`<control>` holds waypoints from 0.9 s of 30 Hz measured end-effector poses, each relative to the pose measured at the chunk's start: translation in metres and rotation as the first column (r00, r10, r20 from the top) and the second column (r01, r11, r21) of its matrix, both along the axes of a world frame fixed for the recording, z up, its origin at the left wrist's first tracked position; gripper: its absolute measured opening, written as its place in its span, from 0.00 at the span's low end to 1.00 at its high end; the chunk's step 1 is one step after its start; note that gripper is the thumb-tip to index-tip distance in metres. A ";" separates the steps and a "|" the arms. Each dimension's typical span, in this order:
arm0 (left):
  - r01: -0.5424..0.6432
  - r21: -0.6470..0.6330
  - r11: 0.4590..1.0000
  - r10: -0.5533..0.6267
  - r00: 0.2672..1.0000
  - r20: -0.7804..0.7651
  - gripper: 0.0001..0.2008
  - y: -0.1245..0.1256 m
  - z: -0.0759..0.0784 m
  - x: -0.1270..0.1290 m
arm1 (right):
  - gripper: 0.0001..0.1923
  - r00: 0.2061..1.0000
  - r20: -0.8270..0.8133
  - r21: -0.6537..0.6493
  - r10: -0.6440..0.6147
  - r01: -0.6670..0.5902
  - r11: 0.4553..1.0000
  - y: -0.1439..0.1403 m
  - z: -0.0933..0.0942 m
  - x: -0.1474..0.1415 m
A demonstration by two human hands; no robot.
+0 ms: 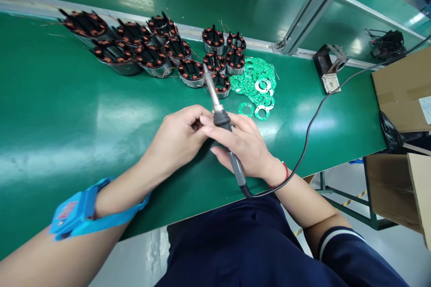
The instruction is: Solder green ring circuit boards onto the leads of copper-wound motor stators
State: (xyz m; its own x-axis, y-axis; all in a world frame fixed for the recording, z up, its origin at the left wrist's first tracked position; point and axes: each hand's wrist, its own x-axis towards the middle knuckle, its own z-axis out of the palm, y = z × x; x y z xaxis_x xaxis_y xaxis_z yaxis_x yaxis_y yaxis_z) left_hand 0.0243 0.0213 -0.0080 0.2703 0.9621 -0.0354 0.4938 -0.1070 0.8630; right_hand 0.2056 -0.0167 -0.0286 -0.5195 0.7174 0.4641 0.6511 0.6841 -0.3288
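Note:
A soldering iron (236,166) with a grey handle lies across my right hand (249,145), held between its fingers, its metal tip slanting up and away toward the motor stators. Close beside it, my left hand (183,136) has its fingers curled in, the fingertips of both hands meeting. Whatever lies between those fingertips is hidden. Beyond the hands stand several wire-wound stators (191,71) with copper coils and black pegs. To their right is a loose heap of green ring-shaped circuit boards (259,74), a few with white faces.
A soldering iron stand (328,69) with a pale sponge sits at the back right. The iron's black cable (308,130) loops over my right forearm and across the green bench (101,143). A metal post (318,4) rises behind. Cardboard boxes (400,89) stand at the right.

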 end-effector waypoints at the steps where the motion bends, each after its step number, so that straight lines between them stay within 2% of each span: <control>1: -0.001 -0.004 1.000 0.001 1.000 -0.004 0.09 0.000 0.000 0.000 | 0.19 1.000 0.008 0.011 0.000 0.000 1.000 0.000 0.000 0.000; 8: 0.004 -0.233 0.972 0.032 0.988 0.153 0.13 0.002 -0.003 -0.004 | 0.19 0.992 -0.052 -0.088 -0.114 0.109 0.990 -0.001 -0.001 0.004; 12: -0.036 -0.284 0.958 0.085 0.983 0.161 0.10 0.002 -0.005 -0.005 | 0.20 0.981 -0.147 -0.168 -0.129 0.104 0.980 -0.002 0.001 0.004; 14: -0.072 -0.277 0.958 0.112 0.985 0.133 0.07 0.002 -0.006 -0.004 | 0.21 0.954 -0.242 -0.199 -0.177 0.129 0.971 -0.003 0.002 0.005; 16: -0.098 -0.249 0.964 0.123 0.989 0.085 0.06 0.002 -0.006 -0.004 | 0.21 0.895 -0.382 -0.192 -0.228 0.164 0.968 -0.004 0.003 0.007; 20: -0.132 -0.188 0.973 0.134 0.991 -0.004 0.06 0.000 -0.001 -0.002 | 0.12 0.782 -0.591 -0.069 -0.197 0.194 0.979 -0.007 0.007 0.011; 23: -0.153 -0.149 0.977 0.147 0.988 -0.051 0.07 -0.003 0.002 -0.001 | 0.09 0.786 -0.605 0.007 -0.129 0.167 0.986 -0.007 0.011 0.011; 27: -0.147 -0.108 0.983 0.140 0.988 -0.073 0.08 -0.004 0.003 0.000 | 0.09 0.810 -0.578 0.015 -0.097 0.130 0.991 -0.008 0.017 0.009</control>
State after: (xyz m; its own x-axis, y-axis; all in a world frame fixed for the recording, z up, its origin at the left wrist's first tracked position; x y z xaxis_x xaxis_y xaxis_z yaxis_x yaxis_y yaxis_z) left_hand 0.0243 0.0170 -0.0048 0.1234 0.9796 -0.1585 0.5518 0.0650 0.8314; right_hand 0.2151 -0.0243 -0.0116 -0.0625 0.7212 0.6899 0.4287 0.6437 -0.6340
